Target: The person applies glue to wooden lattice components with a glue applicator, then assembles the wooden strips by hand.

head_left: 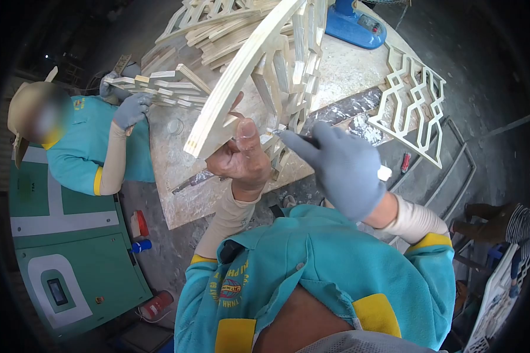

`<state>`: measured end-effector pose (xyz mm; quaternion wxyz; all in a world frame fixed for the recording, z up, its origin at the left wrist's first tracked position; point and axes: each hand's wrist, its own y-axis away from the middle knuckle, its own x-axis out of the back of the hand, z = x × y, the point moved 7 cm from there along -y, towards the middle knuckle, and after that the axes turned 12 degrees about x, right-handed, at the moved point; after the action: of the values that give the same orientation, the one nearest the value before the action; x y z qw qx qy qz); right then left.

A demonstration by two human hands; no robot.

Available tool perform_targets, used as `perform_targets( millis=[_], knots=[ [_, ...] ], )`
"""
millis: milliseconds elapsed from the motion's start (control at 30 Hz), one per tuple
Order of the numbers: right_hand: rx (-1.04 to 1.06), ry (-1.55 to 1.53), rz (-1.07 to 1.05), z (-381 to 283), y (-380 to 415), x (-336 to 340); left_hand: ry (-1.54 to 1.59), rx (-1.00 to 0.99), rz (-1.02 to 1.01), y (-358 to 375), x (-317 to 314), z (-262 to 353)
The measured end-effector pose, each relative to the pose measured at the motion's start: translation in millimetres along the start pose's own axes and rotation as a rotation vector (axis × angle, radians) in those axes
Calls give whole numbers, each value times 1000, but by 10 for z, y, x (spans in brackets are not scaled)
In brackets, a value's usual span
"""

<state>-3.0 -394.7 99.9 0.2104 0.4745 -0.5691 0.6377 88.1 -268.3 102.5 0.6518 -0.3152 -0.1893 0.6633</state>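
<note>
A pale wooden lattice panel (238, 67) stands tilted up over the table. My bare left hand (241, 154) grips its lower edge, with the thumb up and the fingers curled around the wood. My right hand (344, 167), in a grey glove, is closed on a small tool (275, 132); its thin tip touches or nearly touches the lattice just right of my left thumb. The glove hides most of the tool, and a white end (384, 173) shows by the heel of that hand.
Across the dusty table (174, 206), a co-worker (88, 135) in grey gloves holds another lattice piece (171, 88). Wooden strips (224, 44) lie stacked behind. A blue device base (354, 28) and a finished-looking lattice (415, 97) are at the right. A green cabinet (70, 235) stands left.
</note>
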Motion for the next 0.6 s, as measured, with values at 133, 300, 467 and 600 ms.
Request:
perform_targets(
  millis=[133, 300, 467, 600],
  knots=[
    [21, 165, -45, -101, 47, -65, -42, 2, -4, 42, 5, 31],
    [-47, 144, -150, -58, 122, 77, -33, -11, 9, 24, 23, 9],
    [38, 184, -42, -84, 86, -86, -91, -110, 16, 128, 63, -115],
    [-33, 59, -209, 20, 148, 48, -48, -30, 21, 51, 68, -68]
  ],
)
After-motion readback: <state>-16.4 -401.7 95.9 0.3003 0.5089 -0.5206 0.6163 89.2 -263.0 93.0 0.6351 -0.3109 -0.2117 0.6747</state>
